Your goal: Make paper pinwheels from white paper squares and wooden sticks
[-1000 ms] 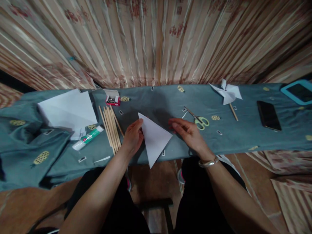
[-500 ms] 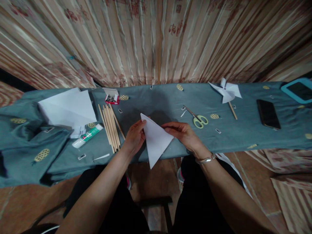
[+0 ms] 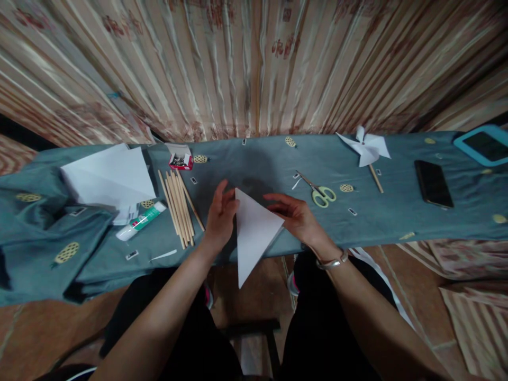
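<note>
A folded sheet of white paper (image 3: 254, 235), shaped like a triangle, hangs over the near edge of the table with one point down. Its right corner is gripped by my right hand (image 3: 299, 222), thumb hidden behind the paper and forefinger stretched out. My left hand (image 3: 220, 219) is beside the upper left edge, its fingers apart; the thumb tip comes close to the paper, and whether it touches I cannot tell. Green-handled scissors (image 3: 323, 196) lie right of my right hand. Several wooden sticks (image 3: 180, 211) lie left of my left hand.
On the left are white paper sheets (image 3: 111, 177), a glue stick (image 3: 141, 221) and a small red box (image 3: 180, 160) of metal pins. A paper pinwheel (image 3: 368, 148) on a stick, a black phone (image 3: 434, 183) and a blue-framed tablet (image 3: 486, 145) are on the right. A curtain (image 3: 238, 69) hangs behind.
My left hand has let go of the paper's upper corner and its fingers have spread. The paper has turned slightly, its lower point swinging down and left, while my right hand keeps its corner.
</note>
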Motion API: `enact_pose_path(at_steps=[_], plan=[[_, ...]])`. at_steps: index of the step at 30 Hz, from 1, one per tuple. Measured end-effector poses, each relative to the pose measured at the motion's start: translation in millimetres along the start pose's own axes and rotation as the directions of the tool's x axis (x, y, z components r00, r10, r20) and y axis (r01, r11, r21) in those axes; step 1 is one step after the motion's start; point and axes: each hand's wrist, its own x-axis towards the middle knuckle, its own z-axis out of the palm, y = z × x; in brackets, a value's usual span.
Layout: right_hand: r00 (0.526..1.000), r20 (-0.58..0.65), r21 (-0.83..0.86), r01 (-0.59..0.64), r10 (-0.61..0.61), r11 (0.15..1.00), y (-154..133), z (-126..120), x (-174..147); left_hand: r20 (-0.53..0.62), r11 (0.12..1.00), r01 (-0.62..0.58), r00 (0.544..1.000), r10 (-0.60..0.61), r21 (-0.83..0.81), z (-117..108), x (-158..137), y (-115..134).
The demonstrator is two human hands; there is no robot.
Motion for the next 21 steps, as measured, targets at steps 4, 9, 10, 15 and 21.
enact_pose_path(at_steps=[4, 9, 10, 15, 21], plan=[[0.993, -0.094, -0.113, 0.065, -0.076, 0.991, 4, -6, 0, 0.35, 0.592, -0.596, 0.801, 0.486, 0.542, 0, -14, 8], [0.985, -0.066, -0.228, 0.138, -0.157, 0.964, 9, -3, -4, 0.667, 0.288, -0.755, 0.656, 0.354, 0.589, 12, -34, 10], [0.983, -0.061, -0.249, 0.152, -0.172, 0.956, 9, -2, -5, 0.68, 0.282, -0.758, 0.652, 0.335, 0.588, 15, -36, 8], [0.979, -0.091, -0.257, 0.154, -0.183, 0.954, 11, -3, -6, 0.641, 0.329, -0.729, 0.684, 0.347, 0.6, 18, -35, 1], [0.975, -0.158, -0.182, 0.125, -0.154, 0.975, 13, -9, -6, 0.517, 0.376, -0.665, 0.742, 0.427, 0.645, 13, -34, -3]])
